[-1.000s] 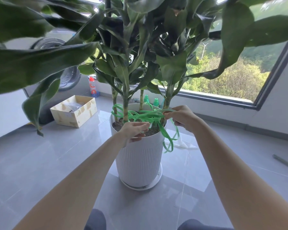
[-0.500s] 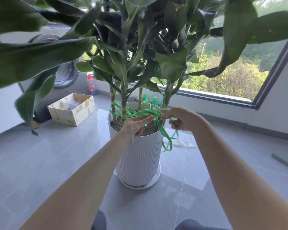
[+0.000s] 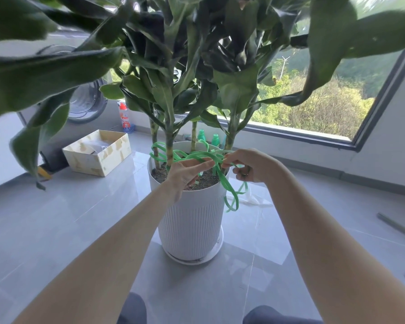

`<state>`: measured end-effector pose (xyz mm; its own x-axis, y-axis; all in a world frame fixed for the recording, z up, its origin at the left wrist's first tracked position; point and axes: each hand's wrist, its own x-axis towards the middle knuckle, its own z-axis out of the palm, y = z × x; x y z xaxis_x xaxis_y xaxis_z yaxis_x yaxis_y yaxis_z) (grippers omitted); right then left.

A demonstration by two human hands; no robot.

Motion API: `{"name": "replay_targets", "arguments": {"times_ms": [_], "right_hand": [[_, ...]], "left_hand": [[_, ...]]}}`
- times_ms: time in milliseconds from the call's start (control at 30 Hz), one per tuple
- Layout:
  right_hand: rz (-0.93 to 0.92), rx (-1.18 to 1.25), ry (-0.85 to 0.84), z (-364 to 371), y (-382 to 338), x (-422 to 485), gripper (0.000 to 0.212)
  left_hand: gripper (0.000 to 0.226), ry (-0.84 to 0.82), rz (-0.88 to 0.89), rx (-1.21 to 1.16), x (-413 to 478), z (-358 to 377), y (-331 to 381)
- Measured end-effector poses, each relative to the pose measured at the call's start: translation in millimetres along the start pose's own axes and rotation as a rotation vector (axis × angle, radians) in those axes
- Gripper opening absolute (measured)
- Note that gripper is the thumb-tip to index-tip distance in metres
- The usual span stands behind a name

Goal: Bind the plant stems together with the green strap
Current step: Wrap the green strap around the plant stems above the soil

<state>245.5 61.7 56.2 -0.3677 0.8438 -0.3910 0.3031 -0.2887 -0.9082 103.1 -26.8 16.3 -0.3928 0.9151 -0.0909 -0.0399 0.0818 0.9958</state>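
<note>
A tall leafy plant with several thin stems [image 3: 169,146] grows from a white ribbed pot [image 3: 192,220] on the tiled floor. A green strap [image 3: 192,156] loops loosely round the stems just above the soil, and a long loop of it hangs over the pot's right rim. My left hand [image 3: 185,175] is over the soil with fingers stretched out straight toward the strap, fingertips touching it. My right hand [image 3: 250,164] pinches the strap at the pot's right edge, beside the right stem.
A cardboard box [image 3: 97,152] stands on the floor at the left, with a red-capped bottle [image 3: 125,119] and a washing machine [image 3: 87,106] behind it. Two green bottles [image 3: 208,137] stand behind the pot. A window sill runs along the back right. Big leaves hang over the top.
My left hand has lifted from the pot's rim and stretched its fingers out to the strap. My right hand has stayed on the strap at the right stem.
</note>
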Motion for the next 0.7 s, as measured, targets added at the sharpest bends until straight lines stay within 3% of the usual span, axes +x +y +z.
{"name": "replay_targets", "arguments": {"times_ms": [133,300,700], "right_hand": [[0.001,-0.001,-0.007,0.4,-0.1,-0.1,0.03],[-0.001,-0.016,0.004,-0.5,-0.4,0.4,0.028],[0.0,0.002,0.008,-0.2,1.2,4.8,0.035]], "left_hand": [[0.005,0.038,0.026,0.04,-0.1,1.2,-1.1],[0.027,0.108,0.107,0.075,2.7,8.8,-1.7],[0.025,0.189,0.132,0.129,9.1,16.4,-6.0]]}}
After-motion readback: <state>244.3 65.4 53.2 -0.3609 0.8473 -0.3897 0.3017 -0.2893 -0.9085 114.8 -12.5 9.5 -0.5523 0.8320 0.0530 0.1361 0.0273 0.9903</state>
